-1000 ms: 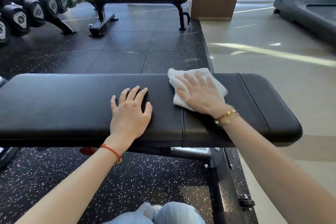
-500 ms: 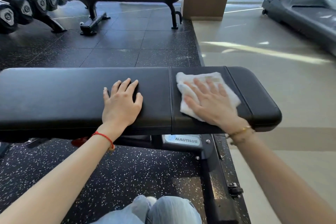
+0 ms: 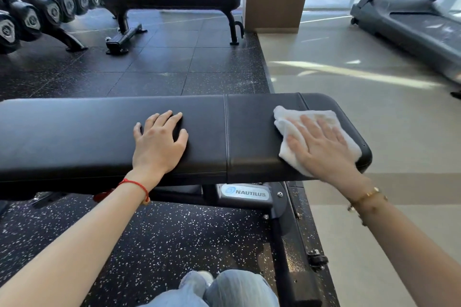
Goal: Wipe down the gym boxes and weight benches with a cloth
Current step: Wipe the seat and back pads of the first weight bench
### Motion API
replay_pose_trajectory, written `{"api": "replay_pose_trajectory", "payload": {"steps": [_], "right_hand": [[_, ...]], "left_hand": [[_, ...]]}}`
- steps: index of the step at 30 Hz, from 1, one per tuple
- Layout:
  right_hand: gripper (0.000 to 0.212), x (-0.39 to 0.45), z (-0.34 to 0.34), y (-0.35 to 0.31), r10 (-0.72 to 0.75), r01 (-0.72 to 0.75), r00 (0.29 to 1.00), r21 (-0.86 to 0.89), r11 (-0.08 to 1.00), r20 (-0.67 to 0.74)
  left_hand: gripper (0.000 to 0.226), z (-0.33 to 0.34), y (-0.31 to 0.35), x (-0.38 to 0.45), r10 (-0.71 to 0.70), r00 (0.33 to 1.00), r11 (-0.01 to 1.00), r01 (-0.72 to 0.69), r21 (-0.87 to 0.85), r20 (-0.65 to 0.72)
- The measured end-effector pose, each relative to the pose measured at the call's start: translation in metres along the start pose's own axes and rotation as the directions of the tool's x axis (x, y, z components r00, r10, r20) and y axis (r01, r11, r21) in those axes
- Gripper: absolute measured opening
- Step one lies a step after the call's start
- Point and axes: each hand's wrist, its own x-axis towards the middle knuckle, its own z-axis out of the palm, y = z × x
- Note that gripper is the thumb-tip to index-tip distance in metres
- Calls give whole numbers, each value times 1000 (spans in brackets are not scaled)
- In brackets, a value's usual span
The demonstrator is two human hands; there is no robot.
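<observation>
A crumpled white cloth [image 3: 321, 132], partly hidden under the flat, straight-fingered right hand [image 3: 321, 147], is pressed onto the right end of a black padded weight bench [image 3: 99, 132] at mid-frame. The left hand [image 3: 159, 142] is laid flat, holding nothing, left of the seam. The bench's left end is cut off by the frame edge.

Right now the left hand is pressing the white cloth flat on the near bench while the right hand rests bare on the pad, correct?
Hands are swapped: the head view shows the right hand pressing the white cloth on the near bench, the left hand resting bare.
</observation>
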Motion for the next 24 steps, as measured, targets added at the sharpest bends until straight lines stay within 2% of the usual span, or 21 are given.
{"api": "replay_pose_trajectory", "payload": {"steps": [4, 9, 12, 14, 17, 19, 24], "right_hand": [[55, 50, -3, -23, 2, -1, 998, -25, 1000, 65], [53, 49, 8, -81, -205, 207, 971, -4, 978, 122], [56, 18, 15, -78, -285, 286, 958, -13, 958, 45], [61, -1, 18, -61, -252, 251, 968, -42, 967, -16], [67, -13, 15, -25, -68, 64, 995, -45, 997, -71], [67, -5, 9, -4, 23, -23, 999, -13, 1000, -40], [59, 51, 3, 15, 83, -83, 996, 6, 997, 27]], "left_hand": [[47, 1, 2, 0, 7, 1000, 1000, -7, 6, -18], [45, -1, 2, -1, -5, 999, 1000, 4, -12, -36], [45, -3, 4, -2, -10, 1000, 1000, 10, -17, -28], [45, -5, 4, -3, -12, 1000, 1000, 11, -14, -26], [46, -7, 5, -4, -12, 1000, 1000, 12, -5, -7], [46, -9, 6, -3, -16, 1000, 1000, 16, 5, 15], [39, -9, 22, 11, -84, 996, 996, 83, 19, 26]]}}
